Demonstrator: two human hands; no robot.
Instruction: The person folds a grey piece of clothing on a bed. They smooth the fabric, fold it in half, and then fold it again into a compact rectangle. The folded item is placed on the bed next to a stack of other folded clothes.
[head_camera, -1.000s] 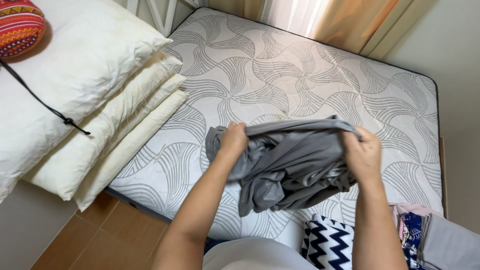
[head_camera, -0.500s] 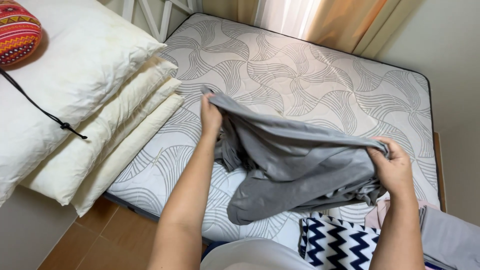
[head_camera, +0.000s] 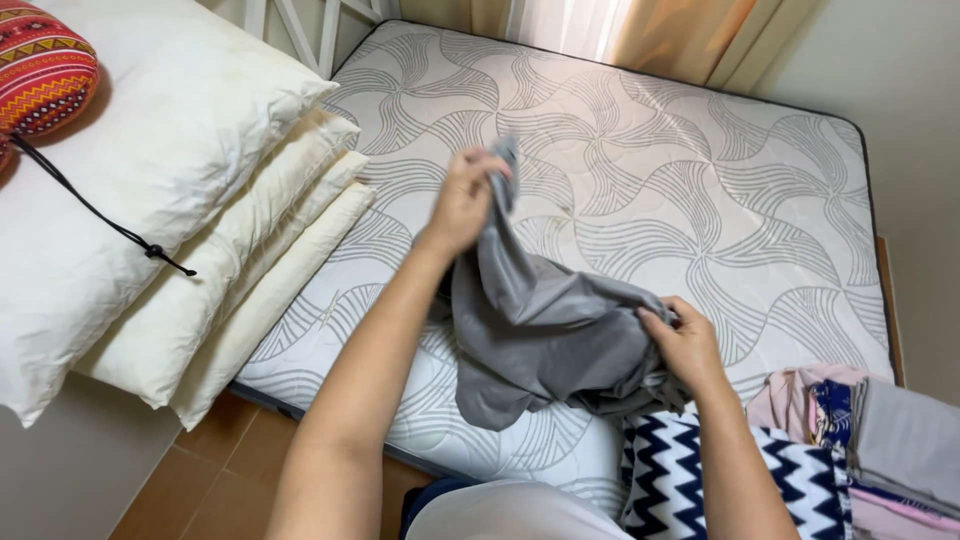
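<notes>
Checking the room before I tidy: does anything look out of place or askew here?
The mattress is bare, with no sheet. Three pillows are stacked off its left edge, overhanging the floor. The hands, left and right, hold a crumpled grey cloth.

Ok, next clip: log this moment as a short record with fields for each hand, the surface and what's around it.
left hand: raised, gripping one edge of grey garment
right hand: lower, gripping the garment's bunched end
surface: patterned mattress, garment hanging over it
left side: stacked white pillows
near right: zigzag cloth, folded clothes
</notes>
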